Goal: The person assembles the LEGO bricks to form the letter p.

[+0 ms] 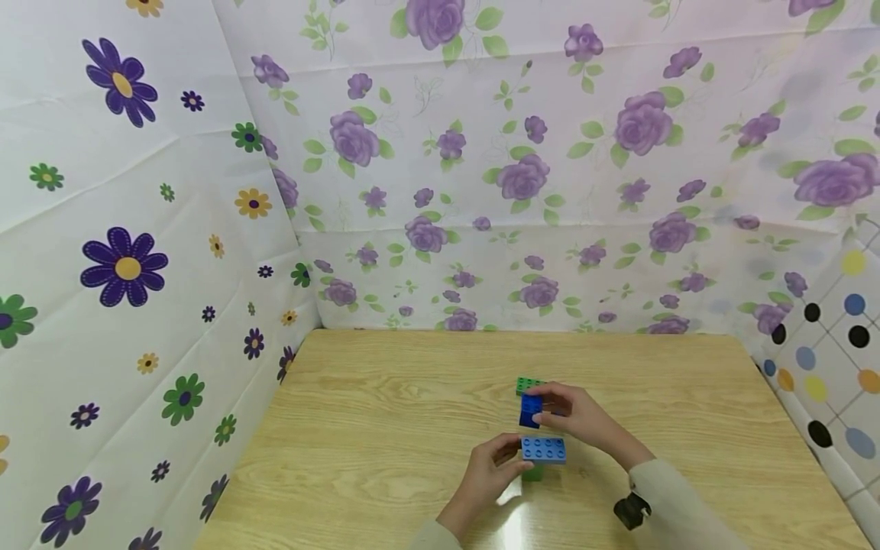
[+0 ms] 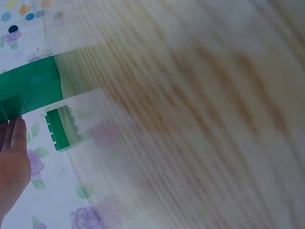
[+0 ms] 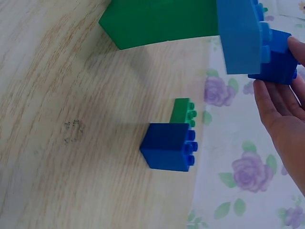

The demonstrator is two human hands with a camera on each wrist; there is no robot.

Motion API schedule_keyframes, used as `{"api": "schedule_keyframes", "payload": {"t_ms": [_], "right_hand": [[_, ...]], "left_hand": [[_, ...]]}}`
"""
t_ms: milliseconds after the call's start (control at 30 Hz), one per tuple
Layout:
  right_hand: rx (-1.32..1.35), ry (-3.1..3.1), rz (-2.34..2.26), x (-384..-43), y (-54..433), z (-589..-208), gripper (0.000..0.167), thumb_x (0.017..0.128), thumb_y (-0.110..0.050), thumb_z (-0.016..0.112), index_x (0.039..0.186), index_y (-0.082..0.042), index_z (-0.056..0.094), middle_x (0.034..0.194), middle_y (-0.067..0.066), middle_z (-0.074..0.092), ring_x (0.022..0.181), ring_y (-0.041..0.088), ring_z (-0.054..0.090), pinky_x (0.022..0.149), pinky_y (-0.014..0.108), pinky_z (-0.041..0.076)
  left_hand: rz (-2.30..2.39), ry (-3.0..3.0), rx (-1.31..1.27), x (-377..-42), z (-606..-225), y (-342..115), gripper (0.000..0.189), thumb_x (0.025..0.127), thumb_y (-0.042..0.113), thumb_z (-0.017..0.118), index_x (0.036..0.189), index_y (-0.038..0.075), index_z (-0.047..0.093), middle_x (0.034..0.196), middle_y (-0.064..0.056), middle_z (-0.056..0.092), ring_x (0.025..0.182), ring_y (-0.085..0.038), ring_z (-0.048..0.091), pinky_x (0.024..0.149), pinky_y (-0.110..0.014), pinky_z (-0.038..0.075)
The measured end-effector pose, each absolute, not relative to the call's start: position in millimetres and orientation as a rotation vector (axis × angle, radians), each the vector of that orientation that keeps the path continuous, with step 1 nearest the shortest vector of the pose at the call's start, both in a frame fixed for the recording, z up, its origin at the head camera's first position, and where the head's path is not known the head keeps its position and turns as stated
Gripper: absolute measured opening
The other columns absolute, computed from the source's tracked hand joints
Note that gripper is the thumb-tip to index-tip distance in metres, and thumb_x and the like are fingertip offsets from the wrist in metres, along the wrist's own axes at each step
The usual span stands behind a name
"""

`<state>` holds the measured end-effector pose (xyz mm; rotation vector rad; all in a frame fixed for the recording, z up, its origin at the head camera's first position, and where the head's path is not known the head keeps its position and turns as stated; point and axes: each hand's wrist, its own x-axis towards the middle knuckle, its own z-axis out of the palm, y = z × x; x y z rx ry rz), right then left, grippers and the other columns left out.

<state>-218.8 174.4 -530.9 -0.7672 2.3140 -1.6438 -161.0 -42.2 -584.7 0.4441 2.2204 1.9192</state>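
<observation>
A light blue eight-stud toy brick (image 1: 543, 451) tops a stack of green toy bricks (image 3: 162, 21), which stands upright on the table. My left hand (image 1: 488, 473) holds this stack from the left, thumb in front and fingers behind. In the left wrist view, fingertips lie right at the green bricks (image 2: 40, 83). Just beyond the light blue brick, my right hand (image 1: 580, 416) pinches a dark blue brick (image 3: 282, 57) between thumb and fingers. In the right wrist view the dark blue brick overlaps the studded side of the light blue one.
Farther back on the wooden table (image 1: 385, 412) lies a low green brick (image 1: 525, 385). Beside it stands another dark blue brick (image 3: 167, 145). Flowered cloth (image 1: 440, 252) hangs along the table's back edge, with more at both sides.
</observation>
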Motion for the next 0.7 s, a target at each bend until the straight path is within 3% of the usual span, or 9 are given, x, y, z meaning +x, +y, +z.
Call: {"api": "schedule_keyframes", "payload": {"t_ms": [400,700], "right_hand": [[-0.838,2.275,-1.639,-198.9,175.6,-515.6,0.039,0.093,-0.020,0.066,0.129,-0.008,0.056,0.125,0.013,0.058,0.113,0.025,0.060,0.094,0.045,0.052],[-0.903,2.222,-1.666,-187.8,179.8,-518.1,0.037,0.094,-0.015,0.064,0.130,-0.011,0.056,0.124,0.012,0.059,0.113,0.017,0.059,0.096,0.033,0.052]], "left_hand": [[1.906,2.205,0.474,-160.3,-582.3,-43.9,0.035,0.087,0.012,0.072,0.121,0.013,0.064,0.122,-0.002,0.064,0.116,-0.018,0.059,0.098,-0.028,0.049],[1.894,2.210,0.476,-161.3,-583.2,-44.3,0.035,0.086,0.015,0.072,0.120,0.015,0.065,0.119,0.002,0.065,0.116,-0.015,0.059,0.098,-0.025,0.049]]}}
